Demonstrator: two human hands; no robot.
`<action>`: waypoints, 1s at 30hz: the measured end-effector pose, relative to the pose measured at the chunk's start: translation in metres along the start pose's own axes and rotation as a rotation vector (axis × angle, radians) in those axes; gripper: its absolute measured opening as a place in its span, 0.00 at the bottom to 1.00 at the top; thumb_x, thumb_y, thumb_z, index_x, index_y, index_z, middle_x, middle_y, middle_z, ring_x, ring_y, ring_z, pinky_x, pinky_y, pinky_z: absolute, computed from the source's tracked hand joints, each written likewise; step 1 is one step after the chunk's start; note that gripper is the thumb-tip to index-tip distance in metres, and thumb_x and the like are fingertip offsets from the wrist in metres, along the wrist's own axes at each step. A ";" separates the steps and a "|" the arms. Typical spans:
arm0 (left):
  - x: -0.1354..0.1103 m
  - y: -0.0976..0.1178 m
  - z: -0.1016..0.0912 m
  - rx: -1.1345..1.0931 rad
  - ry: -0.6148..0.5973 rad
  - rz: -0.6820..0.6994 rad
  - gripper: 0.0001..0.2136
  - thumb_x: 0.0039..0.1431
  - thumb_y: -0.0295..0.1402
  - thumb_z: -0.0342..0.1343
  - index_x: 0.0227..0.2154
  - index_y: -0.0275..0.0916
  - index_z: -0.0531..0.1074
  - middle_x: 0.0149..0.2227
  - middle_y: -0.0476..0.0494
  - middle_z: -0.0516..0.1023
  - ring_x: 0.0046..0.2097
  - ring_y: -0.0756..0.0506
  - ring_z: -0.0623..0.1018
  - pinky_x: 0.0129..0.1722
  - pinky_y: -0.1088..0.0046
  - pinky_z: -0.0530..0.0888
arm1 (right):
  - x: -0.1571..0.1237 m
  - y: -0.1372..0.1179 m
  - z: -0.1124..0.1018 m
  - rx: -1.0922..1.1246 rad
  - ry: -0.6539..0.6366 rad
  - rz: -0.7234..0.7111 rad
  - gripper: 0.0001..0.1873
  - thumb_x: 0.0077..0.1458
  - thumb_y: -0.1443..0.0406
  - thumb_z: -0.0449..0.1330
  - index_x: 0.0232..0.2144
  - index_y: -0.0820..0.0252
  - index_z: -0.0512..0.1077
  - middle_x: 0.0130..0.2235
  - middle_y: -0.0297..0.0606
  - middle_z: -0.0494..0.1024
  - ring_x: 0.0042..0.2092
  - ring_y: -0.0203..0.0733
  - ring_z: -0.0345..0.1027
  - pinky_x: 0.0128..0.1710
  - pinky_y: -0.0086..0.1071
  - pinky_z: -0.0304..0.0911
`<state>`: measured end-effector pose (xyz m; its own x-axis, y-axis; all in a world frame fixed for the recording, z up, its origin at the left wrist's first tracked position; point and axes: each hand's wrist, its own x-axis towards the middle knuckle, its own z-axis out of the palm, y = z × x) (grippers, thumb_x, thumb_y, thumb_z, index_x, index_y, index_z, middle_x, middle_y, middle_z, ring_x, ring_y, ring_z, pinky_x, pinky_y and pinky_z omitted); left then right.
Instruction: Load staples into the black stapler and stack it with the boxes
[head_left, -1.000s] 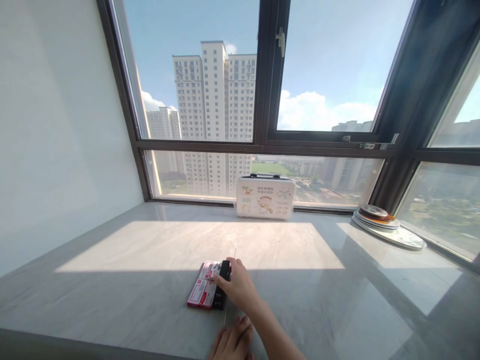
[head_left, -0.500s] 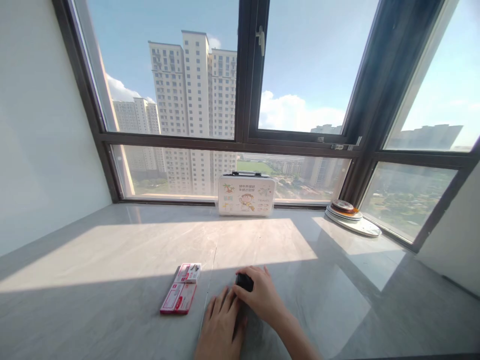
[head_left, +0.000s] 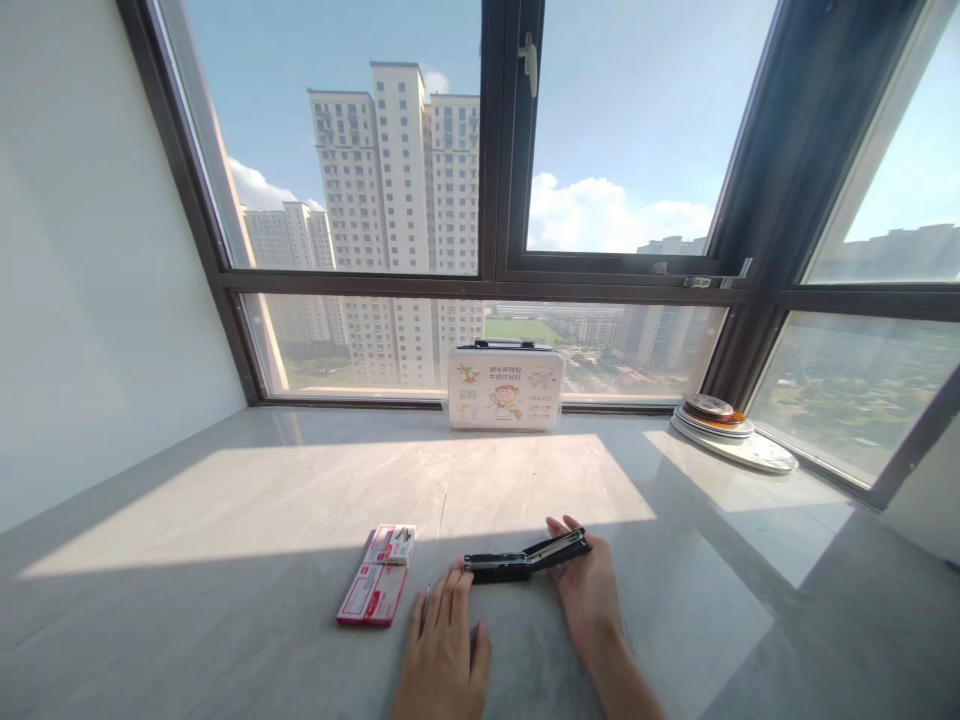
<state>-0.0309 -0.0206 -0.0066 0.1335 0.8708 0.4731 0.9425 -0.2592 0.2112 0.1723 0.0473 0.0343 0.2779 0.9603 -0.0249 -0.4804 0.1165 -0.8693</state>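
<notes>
A black stapler lies crosswise on the grey marble sill, its top arm swung up and open to the right. My right hand holds its raised right end with the fingers curled behind it. My left hand lies flat on the sill with fingers stretched out, fingertips touching the stapler's left end. Two red-and-white staple boxes lie just left of it: a small one and a longer one in front of it.
A white cartoon-printed case with a handle stands against the window at the back. A stack of round plates sits at the back right corner. A white wall bounds the sill on the left. Sunlight covers the sill's middle.
My right hand took the stapler from beside the red boxes, moved it right and turned it crosswise; its top arm now stands open. My left hand came forward to its left end.
</notes>
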 end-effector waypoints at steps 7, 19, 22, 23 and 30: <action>-0.015 -0.025 -0.023 0.150 0.264 -0.267 0.22 0.65 0.35 0.47 0.60 0.39 0.63 0.66 0.33 0.63 0.69 0.33 0.56 0.67 0.38 0.47 | -0.038 0.001 -0.064 -0.053 0.211 -0.004 0.33 0.51 0.47 0.64 0.56 0.51 0.65 0.52 0.40 0.75 0.61 0.49 0.65 0.52 0.42 0.73; -0.033 -0.017 -0.032 -0.181 -0.124 0.002 0.12 0.63 0.39 0.55 0.49 0.53 0.75 0.49 0.48 0.81 0.51 0.41 0.78 0.65 0.48 0.61 | -0.068 -0.009 -0.010 -1.166 -0.444 -0.128 0.21 0.65 0.52 0.48 0.29 0.54 0.73 0.23 0.32 0.76 0.28 0.41 0.70 0.29 0.30 0.58; -0.014 -0.002 -0.033 -0.321 -0.173 0.054 0.16 0.60 0.38 0.59 0.52 0.51 0.73 0.49 0.47 0.81 0.50 0.41 0.78 0.66 0.48 0.60 | -0.058 -0.005 -0.007 -1.178 -0.464 -0.142 0.19 0.63 0.54 0.52 0.25 0.57 0.70 0.26 0.34 0.77 0.29 0.40 0.69 0.28 0.29 0.55; -0.008 0.002 -0.033 -0.353 -0.178 0.048 0.18 0.59 0.37 0.60 0.53 0.51 0.73 0.50 0.46 0.81 0.51 0.41 0.78 0.66 0.48 0.59 | -0.053 -0.004 -0.011 -1.170 -0.463 -0.138 0.17 0.62 0.55 0.53 0.26 0.57 0.70 0.26 0.34 0.77 0.29 0.40 0.69 0.28 0.29 0.55; 0.013 0.001 -0.038 -0.539 -0.229 -0.048 0.19 0.55 0.33 0.59 0.51 0.44 0.75 0.47 0.43 0.80 0.50 0.41 0.77 0.57 0.58 0.71 | -0.027 -0.014 -0.049 -1.206 -0.376 -0.130 0.16 0.62 0.55 0.53 0.27 0.57 0.69 0.23 0.32 0.74 0.27 0.40 0.67 0.27 0.30 0.52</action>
<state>-0.0402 -0.0256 0.0321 0.2137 0.9393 0.2683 0.6679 -0.3409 0.6616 0.2123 0.0075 0.0231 -0.0812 0.9947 0.0629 0.6465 0.1006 -0.7562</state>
